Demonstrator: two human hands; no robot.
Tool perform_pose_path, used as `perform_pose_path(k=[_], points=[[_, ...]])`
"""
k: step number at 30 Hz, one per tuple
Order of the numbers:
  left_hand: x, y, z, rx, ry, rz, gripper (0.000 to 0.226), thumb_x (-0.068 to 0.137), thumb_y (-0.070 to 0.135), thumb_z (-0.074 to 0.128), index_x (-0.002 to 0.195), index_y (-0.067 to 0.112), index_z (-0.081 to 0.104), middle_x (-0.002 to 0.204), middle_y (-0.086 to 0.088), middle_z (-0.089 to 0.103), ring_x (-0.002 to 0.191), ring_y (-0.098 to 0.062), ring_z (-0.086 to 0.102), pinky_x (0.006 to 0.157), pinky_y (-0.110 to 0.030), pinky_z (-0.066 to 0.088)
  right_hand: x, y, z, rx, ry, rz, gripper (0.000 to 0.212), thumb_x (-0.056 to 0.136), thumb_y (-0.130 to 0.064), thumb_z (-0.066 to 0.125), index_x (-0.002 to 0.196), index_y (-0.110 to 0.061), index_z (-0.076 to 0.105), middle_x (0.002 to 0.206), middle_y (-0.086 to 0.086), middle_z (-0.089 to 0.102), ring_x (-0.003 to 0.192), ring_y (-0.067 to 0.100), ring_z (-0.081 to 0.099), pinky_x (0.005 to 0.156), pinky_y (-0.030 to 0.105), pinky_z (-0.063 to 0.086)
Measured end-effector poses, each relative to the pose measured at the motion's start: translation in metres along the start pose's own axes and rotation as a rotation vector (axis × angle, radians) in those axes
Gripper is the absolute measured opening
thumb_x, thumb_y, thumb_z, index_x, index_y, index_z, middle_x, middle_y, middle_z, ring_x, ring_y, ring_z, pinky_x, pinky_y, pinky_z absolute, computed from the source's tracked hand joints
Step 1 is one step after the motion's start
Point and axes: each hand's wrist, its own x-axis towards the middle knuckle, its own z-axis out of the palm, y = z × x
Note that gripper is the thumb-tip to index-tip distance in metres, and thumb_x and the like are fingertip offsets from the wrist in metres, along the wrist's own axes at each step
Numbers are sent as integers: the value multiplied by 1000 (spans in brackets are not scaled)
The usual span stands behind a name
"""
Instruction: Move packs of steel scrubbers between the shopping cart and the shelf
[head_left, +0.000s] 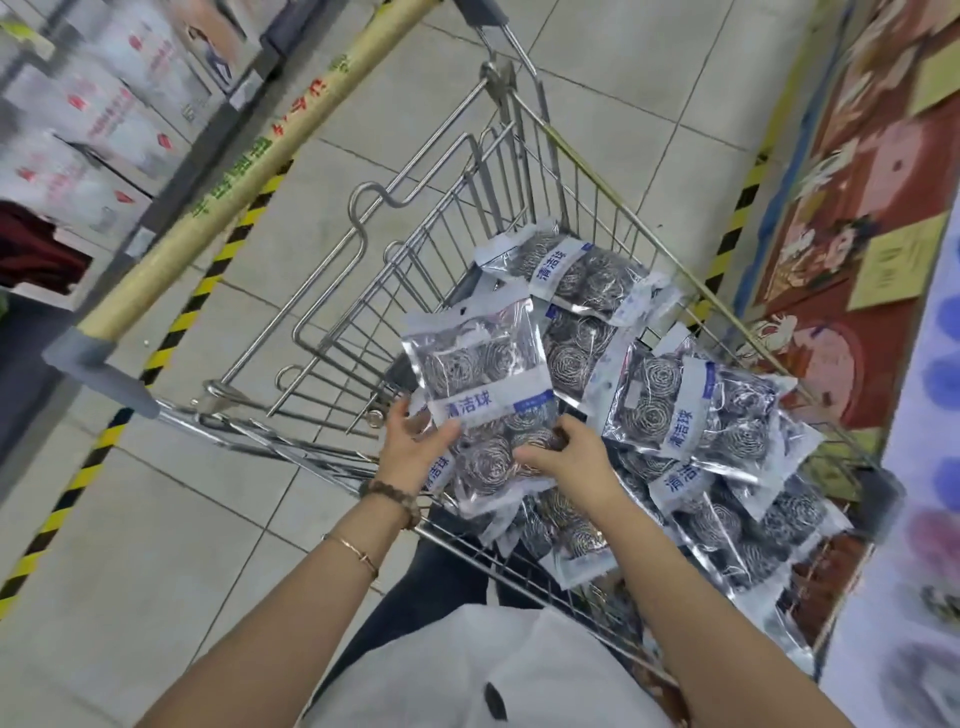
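Note:
A wire shopping cart (587, 171) stands in front of me, holding several clear packs of steel scrubbers with white and blue labels. Both hands hold a small stack of these packs above the cart's near left corner. The top pack (478, 358) faces me, with another pack (488, 473) under it. My left hand (413, 441) grips the stack's left edge, thumb on the label. My right hand (563, 452) grips its lower right part, fingers curled over the scrubbers. Loose packs (691, 410) fill the cart's right side.
The cart's handle (234, 182), yellow with green print, runs diagonally at upper left. A shelf with white boxes (93, 119) stands at far left. A colourful display (857, 208) lines the right side. Yellow-black floor tape (171, 332) borders the tiled aisle.

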Motion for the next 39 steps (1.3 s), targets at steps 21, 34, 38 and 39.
perform_pose_path(k=[21,34,38,39], points=[[-5,11,-40,75,214,96,14,77,18,73,75,23,59,75,5,63,63,-10,57,55,-24,46,50,36,72,-863,22,-42,65,83,-44,63,136,-12,40,139,12,43,131,29,39,114,48,24],[1,16,-60,117,171,212,18,75,17,75,77,28,61,79,12,65,69,-1,60,56,-19,46,65,25,101,-944,22,-104,34,85,-27,62,115,-14,52,118,7,55,108,23,53,91,36,39],[2,15,-63,136,160,214,18,75,15,74,77,26,61,81,9,66,75,-3,61,60,-22,48,57,21,89,-614,13,-13,32,85,-27,65,104,-14,44,93,4,60,80,23,59,66,34,47],[3,15,-64,140,154,210,16,76,15,74,79,25,62,82,6,67,74,-5,62,61,-24,50,54,22,83,-547,25,1,36,83,-30,68,105,-15,44,88,2,61,77,21,60,63,34,48]])
